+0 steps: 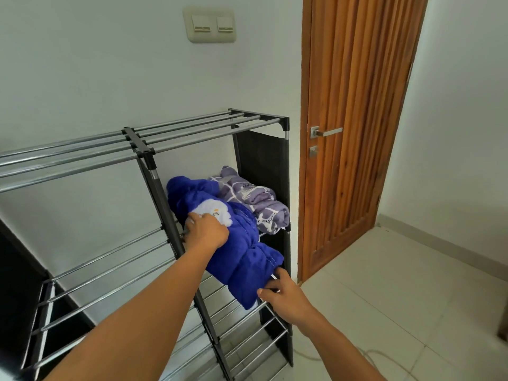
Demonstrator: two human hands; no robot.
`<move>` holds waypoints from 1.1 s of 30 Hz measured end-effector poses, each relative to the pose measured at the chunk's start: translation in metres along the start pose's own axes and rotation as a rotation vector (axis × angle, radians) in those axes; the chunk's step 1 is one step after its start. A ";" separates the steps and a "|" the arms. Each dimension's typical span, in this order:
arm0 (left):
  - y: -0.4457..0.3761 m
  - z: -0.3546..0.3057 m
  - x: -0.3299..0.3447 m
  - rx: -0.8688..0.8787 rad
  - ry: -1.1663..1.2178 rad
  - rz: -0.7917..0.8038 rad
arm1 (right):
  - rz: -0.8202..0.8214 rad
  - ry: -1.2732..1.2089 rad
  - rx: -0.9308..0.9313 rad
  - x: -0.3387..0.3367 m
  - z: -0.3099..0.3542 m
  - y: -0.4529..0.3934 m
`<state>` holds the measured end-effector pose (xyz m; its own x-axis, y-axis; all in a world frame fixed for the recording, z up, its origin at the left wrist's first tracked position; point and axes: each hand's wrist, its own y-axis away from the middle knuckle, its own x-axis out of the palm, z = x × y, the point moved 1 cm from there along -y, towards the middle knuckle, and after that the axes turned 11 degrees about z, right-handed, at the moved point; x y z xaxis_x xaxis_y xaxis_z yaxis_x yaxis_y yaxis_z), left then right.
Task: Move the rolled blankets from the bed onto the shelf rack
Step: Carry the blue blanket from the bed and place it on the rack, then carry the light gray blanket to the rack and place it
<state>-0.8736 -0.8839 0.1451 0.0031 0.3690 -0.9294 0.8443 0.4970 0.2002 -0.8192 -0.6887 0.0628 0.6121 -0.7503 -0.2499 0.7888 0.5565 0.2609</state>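
A rolled blue blanket [233,243] with a white patch lies lengthwise on the second tier of the metal shelf rack [143,149], its near end sticking out past the front bars. My left hand [204,229] presses on its left side near the white patch. My right hand [286,295] grips the near end from below. A rolled purple patterned blanket [255,199] rests beside it on the same tier, against the rack's dark right side panel. The bed is out of view.
The rack stands against a white wall, with bare bar shelves on its left half and below. A wooden door [351,119] with a metal handle is just right of the rack. Pale tiled floor [384,298] spreads to the right. A light switch [210,24] is above.
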 end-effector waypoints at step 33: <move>0.640 -0.156 0.352 1.397 -0.450 1.623 | -2.135 -1.316 0.127 0.190 -0.235 0.656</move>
<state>-0.4159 -0.3133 -0.0061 0.8261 -0.4978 -0.2642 -0.2854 -0.7738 0.5655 -0.1722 -0.3820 -0.0321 -0.9378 0.2147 0.2730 -0.0157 -0.8115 0.5842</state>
